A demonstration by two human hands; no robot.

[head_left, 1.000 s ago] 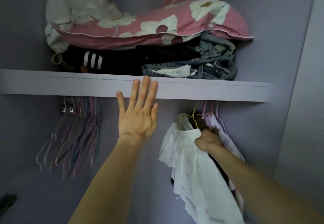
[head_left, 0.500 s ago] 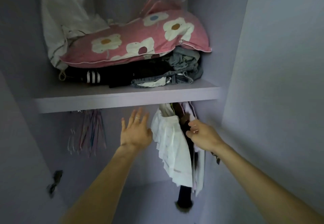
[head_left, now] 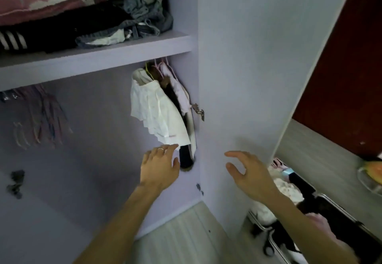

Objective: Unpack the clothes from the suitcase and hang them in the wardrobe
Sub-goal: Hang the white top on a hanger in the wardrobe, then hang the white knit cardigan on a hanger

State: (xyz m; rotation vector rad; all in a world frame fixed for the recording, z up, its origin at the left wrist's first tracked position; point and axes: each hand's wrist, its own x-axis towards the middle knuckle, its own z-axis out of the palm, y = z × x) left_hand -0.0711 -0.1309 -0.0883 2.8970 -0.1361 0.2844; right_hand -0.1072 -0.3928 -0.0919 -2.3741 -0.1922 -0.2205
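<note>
Hidden or unclear. Bunch of empty wire hangers [head_left: 41, 116], under the lilac wardrobe shelf [head_left: 103, 56]: blurred, with the hooks lost behind the shelf's front edge. Open dark suitcase with metal rim [head_left: 341, 211], lower right: cut by the frame and partly behind your right arm. The pale and dark clothes inside cannot be told apart.

Hung. White pleated garment [head_left: 159, 114] on a yellow hanger. A long black garment [head_left: 186, 156] and a pale pink garment [head_left: 183, 98] are pressed behind it, against the wardrobe's right wall.

Room. Bare back wall between the hangers and the hung clothes.

Your left hand [head_left: 159, 166]: fingers relaxed, holding nothing, tips just beside the white hem; contact cannot be told.

Your right hand [head_left: 250, 172]: fingers spread wide, empty, before the open lilac door [head_left: 248, 56].

Markings. White stripes on a folded black garment [head_left: 12, 40] on the shelf.
</note>
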